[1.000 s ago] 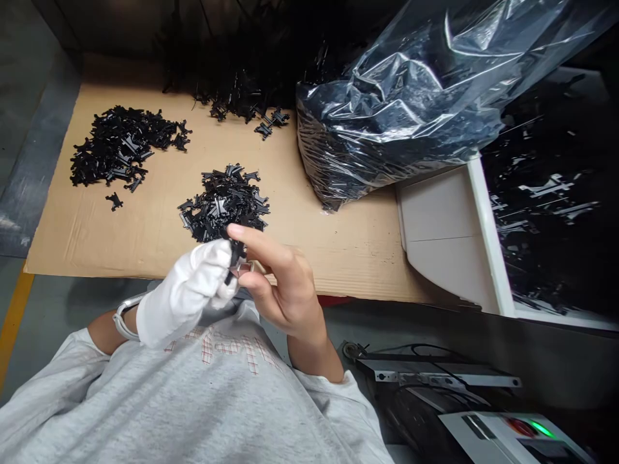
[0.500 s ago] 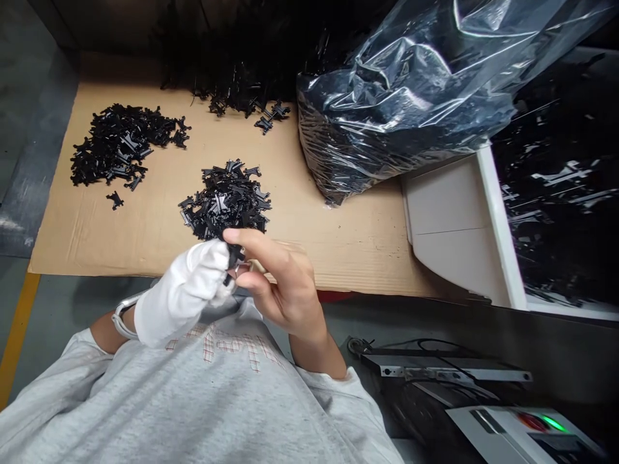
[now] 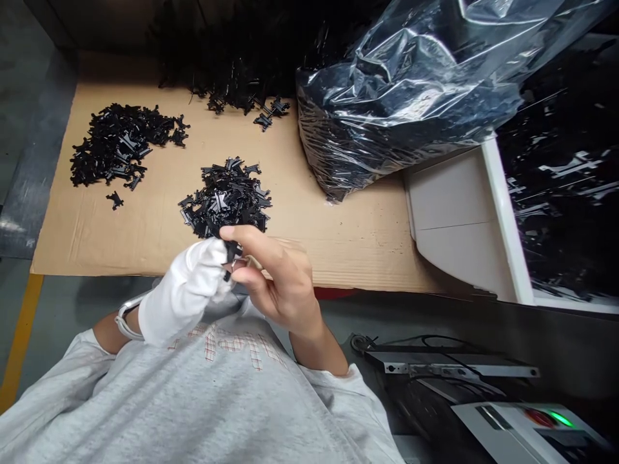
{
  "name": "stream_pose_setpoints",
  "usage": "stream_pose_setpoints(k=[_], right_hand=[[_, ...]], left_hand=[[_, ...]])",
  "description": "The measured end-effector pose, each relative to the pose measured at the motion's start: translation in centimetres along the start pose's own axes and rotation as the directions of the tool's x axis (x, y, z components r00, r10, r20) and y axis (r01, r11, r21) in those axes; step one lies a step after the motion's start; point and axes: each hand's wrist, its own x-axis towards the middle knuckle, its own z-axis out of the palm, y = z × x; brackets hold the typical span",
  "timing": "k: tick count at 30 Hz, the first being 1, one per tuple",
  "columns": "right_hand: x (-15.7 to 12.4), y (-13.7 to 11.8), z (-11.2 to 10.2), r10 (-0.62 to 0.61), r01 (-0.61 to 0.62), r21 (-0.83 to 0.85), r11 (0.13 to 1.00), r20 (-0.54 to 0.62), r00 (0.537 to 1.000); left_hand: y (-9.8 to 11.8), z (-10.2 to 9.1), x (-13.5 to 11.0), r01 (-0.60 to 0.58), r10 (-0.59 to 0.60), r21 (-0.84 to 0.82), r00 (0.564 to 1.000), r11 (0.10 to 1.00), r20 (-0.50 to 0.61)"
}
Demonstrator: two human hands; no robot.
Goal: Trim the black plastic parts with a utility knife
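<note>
**Spotter:** You're over a grey surface with a yellow stripe (image 3: 19,335), and a corrugated cardboard sheet (image 3: 348,251) lies across it. Its matte brown makes the glossy black stand out well.

**Operator:** What's beyond that?

**Spotter:** A clear plastic bag (image 3: 401,109) bulging with black parts slumps against the far edge of the sheet, just beside a white tray (image 3: 449,219). A control box (image 3: 527,422) with a green light sits low on your right.

**Operator:** And the loose pieces?

**Spotter:** There are two heaps of flat, branched black plastic parts. The far heap (image 3: 118,145) lies to your left, and the near heap (image 3: 225,200) sits just ahead of your hands, probably kept close for easy reach.

**Operator:** My hands?

**Spotter:** Your gloved left hand (image 3: 186,293) and bare right hand (image 3: 285,290) meet above the sheet's near edge. The fingers (image 3: 256,243) of both are closed on one small black part (image 3: 231,252), apparently to steady it. Beside it is a metallic glint (image 3: 239,263), too small to identify.
</note>
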Motion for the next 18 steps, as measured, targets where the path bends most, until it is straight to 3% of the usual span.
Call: stream_pose_setpoints(k=[4, 8, 12, 15, 18], right_hand=[[0.3, 0.1, 0.1, -0.041, 0.039, -0.071, 0.997, -0.029, 0.999], [0.3, 0.3, -0.2, -0.092, 0.082, -0.134, 0.988, -0.076, 0.993], [-0.1, 0.6, -0.9, 0.018, -0.012, 0.093, 0.996, -0.067, 0.998], [-0.3, 0.6, -1.0, 0.13, -0.103, 0.285, 0.953, -0.075, 0.989], [0.0, 0.4, -0.6, 0.204, -0.159, 0.39, 0.907, -0.077, 0.976]], left_hand=[[-1.0, -0.3, -0.5, -0.084, 0.084, -0.016, 0.996, 0.996, 0.028], [-1.2, -0.3, -1.0, 0.015, -0.006, -0.14, 0.998, 0.99, 0.065], [-0.8, 0.3, -0.7, -0.035, 0.075, -0.303, 0.99, 0.952, 0.12], [-0.4, 0.4, -0.4, -0.036, 0.127, -0.407, 0.971, 0.913, 0.2], [-0.5, 0.1, -0.6, 0.03, 0.014, -0.273, 0.987, 0.962, 0.157]])
